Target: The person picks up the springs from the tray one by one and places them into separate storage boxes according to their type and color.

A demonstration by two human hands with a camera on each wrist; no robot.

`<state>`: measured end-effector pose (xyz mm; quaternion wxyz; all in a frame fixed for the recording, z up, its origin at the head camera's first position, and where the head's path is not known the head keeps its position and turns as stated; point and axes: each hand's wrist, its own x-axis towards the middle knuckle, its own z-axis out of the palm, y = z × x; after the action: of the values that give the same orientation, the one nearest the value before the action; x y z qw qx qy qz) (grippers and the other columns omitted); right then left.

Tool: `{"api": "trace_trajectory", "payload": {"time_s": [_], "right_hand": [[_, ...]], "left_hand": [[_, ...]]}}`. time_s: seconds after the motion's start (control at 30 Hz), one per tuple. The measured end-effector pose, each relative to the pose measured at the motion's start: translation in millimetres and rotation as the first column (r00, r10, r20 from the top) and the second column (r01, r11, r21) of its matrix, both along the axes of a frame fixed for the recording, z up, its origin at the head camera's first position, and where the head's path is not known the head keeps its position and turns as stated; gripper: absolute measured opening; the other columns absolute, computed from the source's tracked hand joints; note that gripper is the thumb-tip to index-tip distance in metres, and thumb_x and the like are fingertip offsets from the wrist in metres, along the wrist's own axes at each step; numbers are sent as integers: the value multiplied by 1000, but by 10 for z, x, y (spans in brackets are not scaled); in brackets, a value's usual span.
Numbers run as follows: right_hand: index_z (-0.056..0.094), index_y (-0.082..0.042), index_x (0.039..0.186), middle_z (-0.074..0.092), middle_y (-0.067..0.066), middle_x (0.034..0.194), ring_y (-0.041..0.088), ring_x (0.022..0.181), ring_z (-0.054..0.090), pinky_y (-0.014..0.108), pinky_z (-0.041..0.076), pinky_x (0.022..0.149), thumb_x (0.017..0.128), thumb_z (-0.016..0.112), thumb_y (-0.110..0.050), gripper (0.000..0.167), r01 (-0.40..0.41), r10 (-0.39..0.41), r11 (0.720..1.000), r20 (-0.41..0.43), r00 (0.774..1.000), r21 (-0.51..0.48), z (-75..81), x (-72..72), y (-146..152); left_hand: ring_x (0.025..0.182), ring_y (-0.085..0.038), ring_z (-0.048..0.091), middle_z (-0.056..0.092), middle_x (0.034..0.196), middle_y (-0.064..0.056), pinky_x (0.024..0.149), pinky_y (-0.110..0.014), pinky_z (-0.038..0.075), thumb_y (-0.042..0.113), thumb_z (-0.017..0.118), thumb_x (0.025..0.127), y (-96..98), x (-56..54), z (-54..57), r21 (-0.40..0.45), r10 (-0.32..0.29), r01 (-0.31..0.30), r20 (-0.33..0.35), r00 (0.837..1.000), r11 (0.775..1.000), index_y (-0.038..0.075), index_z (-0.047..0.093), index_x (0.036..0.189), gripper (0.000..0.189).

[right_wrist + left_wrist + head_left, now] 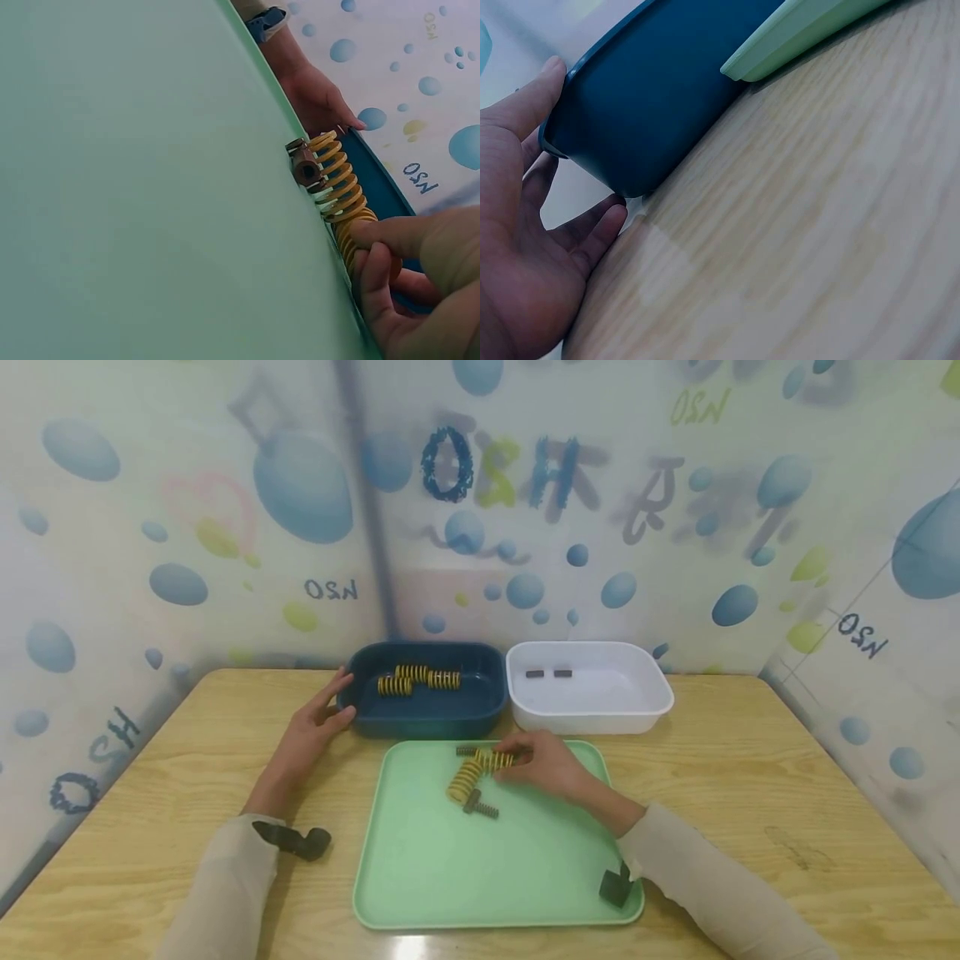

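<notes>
The green tray point(495, 877) looks like smooth plastic, the tabletop point(750, 760) grained wood. Yellow coil springs point(465, 779) look like painted metal.

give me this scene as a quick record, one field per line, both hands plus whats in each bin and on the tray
left grip: left hand touching the left end of the dark blue bin
right grip: right hand pinching a yellow spring at the far part of the green tray
dark blue bin: three yellow springs
white bin: two small dark pieces
green tray: also a second yellow spring, a dark tube, two thin dark springs
layout: bins side by side beyond the tray
</notes>
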<state>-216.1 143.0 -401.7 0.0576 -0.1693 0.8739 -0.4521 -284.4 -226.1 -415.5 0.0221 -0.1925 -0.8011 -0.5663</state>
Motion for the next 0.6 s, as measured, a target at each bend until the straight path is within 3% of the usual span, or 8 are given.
{"api": "trace_trajectory", "payload": {"time_s": [0.33, 0.6], "right_hand": [[71, -12, 109, 68, -1, 99, 16, 79, 62, 32, 51, 60, 78, 80, -16, 33, 4, -3, 1000, 40, 999, -26, 163, 8, -17], [70, -11, 114, 67, 0, 98, 16, 79, 62, 32, 51, 61, 80, 79, -18, 36, -14, 15, 999, 28, 999, -36, 306, -31, -78]], "left_hand": [[129, -37, 38, 14, 159, 7, 89, -11, 38, 23, 55, 99, 5, 32, 18, -6, 12, -11, 16, 1000, 1000, 18, 32, 151, 57], [127, -36, 39, 14, 159, 6, 90, -13, 38, 23, 55, 99, 6, 26, 15, -2, 10, -10, 14, 1000, 1000, 18, 32, 151, 57]]}}
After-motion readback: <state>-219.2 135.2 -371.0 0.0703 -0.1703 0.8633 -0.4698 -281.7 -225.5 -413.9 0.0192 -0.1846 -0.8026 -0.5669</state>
